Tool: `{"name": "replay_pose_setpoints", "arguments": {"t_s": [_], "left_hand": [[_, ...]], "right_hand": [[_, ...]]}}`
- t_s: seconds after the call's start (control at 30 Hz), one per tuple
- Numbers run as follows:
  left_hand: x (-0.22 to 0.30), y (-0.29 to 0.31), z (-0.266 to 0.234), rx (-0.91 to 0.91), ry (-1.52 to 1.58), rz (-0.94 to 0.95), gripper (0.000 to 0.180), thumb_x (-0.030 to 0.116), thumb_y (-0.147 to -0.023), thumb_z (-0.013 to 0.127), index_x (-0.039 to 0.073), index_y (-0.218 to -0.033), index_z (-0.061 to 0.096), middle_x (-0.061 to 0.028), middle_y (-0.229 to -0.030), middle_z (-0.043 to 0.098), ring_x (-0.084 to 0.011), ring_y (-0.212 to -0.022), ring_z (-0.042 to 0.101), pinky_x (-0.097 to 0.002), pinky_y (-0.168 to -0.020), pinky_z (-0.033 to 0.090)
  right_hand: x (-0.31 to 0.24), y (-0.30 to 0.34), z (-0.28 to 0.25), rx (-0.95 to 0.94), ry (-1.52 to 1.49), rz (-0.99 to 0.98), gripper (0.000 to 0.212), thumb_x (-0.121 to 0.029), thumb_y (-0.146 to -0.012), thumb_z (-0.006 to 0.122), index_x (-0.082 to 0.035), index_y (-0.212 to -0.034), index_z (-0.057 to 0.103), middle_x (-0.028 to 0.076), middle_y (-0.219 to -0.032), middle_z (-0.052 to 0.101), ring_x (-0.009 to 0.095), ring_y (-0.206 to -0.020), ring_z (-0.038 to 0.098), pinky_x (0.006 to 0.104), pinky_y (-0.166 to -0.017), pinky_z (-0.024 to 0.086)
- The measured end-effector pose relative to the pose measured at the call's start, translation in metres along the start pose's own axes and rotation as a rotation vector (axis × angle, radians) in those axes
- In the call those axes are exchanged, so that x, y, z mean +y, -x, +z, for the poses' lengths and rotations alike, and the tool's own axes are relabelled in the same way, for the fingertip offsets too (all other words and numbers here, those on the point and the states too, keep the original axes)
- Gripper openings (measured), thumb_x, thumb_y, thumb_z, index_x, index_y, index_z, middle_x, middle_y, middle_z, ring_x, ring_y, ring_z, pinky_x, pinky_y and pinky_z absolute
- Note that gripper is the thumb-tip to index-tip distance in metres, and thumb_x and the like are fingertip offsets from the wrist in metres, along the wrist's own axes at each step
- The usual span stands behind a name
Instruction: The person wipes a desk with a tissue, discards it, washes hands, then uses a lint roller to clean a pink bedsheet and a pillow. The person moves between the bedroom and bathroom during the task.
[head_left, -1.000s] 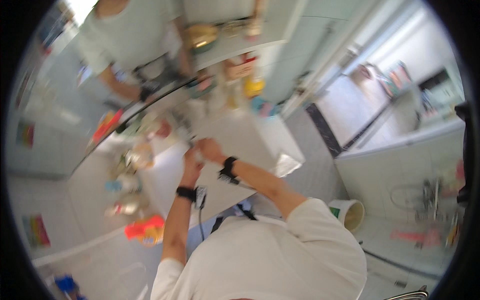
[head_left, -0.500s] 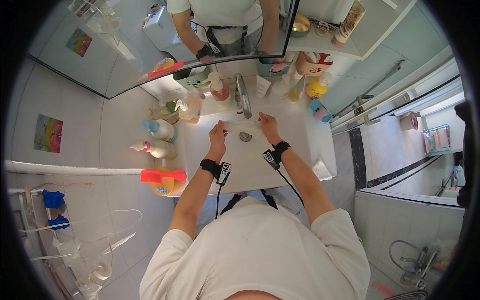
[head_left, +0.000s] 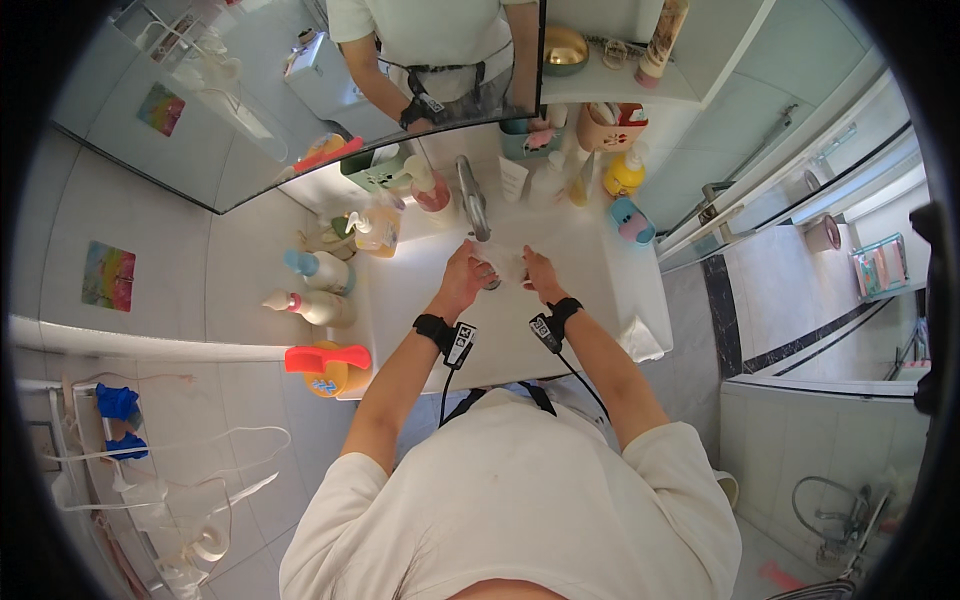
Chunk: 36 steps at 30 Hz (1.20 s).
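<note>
Drawn closer together than half a second ago, my left hand (head_left: 466,279) and right hand (head_left: 541,275) now let the thin, pale sheet (head_left: 507,264) hang bunched between them — each clamped by its fingertips on one side of it. I see it over the white sink (head_left: 588,240), toward the back edge, just in front of the faucet (head_left: 472,197).

You're in a bathroom: washbasin (head_left: 590,295) before you, faucet (head_left: 473,200) at twelve o'clock, mirror (head_left: 260,115) at eleven, pump bottles (head_left: 376,232) at ten, wall tap (head_left: 836,520) at four.
</note>
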<state>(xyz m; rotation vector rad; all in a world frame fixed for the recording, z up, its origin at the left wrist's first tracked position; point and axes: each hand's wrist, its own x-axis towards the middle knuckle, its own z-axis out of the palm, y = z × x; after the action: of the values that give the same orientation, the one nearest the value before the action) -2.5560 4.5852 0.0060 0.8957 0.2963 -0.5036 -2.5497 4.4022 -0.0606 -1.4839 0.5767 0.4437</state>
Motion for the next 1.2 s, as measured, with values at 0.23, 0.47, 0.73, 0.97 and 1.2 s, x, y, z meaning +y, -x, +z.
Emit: {"name": "replay_pose_setpoints", "arguments": {"t_s": [0.23,0.47,0.73,0.97,1.2], "left_hand": [[0.009,-0.007,-0.005,-0.058,-0.06,0.037,0.034,0.03,-0.088,0.056,0.009,-0.114,0.048,-0.0097,-0.11,0.057,-0.0252,-0.101,0.056,-0.0402,-0.087,0.047],[0.004,-0.008,-0.024,0.366,-0.785,0.047,0.047,0.037,-0.09,0.053,0.008,-0.126,0.044,-0.0086,-0.113,0.056,-0.0246,-0.1,0.055,-0.0397,-0.078,0.049],[-0.016,-0.01,0.012,-0.131,0.427,-0.239,0.049,0.056,-0.091,0.04,0.015,-0.118,0.05,-0.005,-0.122,0.051,-0.0256,-0.111,0.048,-0.0516,-0.096,0.036],[-0.055,-0.045,-0.018,-0.222,0.68,-0.267,0.054,0.04,-0.072,0.073,0.013,-0.115,0.052,-0.0082,-0.12,0.051,-0.027,-0.112,0.047,-0.0428,-0.1,0.037],[-0.054,-0.049,-0.019,-0.171,0.758,-0.231,0.035,0.048,-0.092,0.041,0.016,-0.096,0.055,-0.0047,-0.102,0.057,-0.0224,-0.1,0.052,-0.0459,-0.096,0.038]], "right_hand": [[-0.044,0.031,0.039,-0.626,-0.486,0.16,0.047,-0.051,-0.093,0.04,-0.009,-0.106,0.056,0.006,-0.087,0.06,0.02,-0.084,0.058,0.039,-0.074,0.05],[-0.029,0.01,0.073,-0.522,-0.403,-0.27,0.021,-0.027,-0.09,0.056,-0.006,-0.097,0.056,0.005,-0.084,0.059,0.016,-0.075,0.058,0.032,-0.063,0.048],[-0.022,-0.007,0.079,-0.025,0.331,-0.541,0.027,-0.023,-0.09,0.051,0.001,-0.099,0.059,0.019,-0.084,0.063,0.03,-0.074,0.063,0.037,-0.063,0.048],[-0.025,-0.006,0.065,0.004,0.98,-0.945,0.044,-0.033,-0.094,0.042,0.004,-0.081,0.063,0.025,-0.084,0.062,0.041,-0.076,0.06,0.0467,-0.069,0.047],[-0.038,0.014,0.058,-0.266,0.752,-0.747,0.034,-0.029,-0.094,0.045,0.001,-0.1,0.059,0.021,-0.096,0.062,0.037,-0.089,0.058,0.0435,-0.079,0.045]]}}
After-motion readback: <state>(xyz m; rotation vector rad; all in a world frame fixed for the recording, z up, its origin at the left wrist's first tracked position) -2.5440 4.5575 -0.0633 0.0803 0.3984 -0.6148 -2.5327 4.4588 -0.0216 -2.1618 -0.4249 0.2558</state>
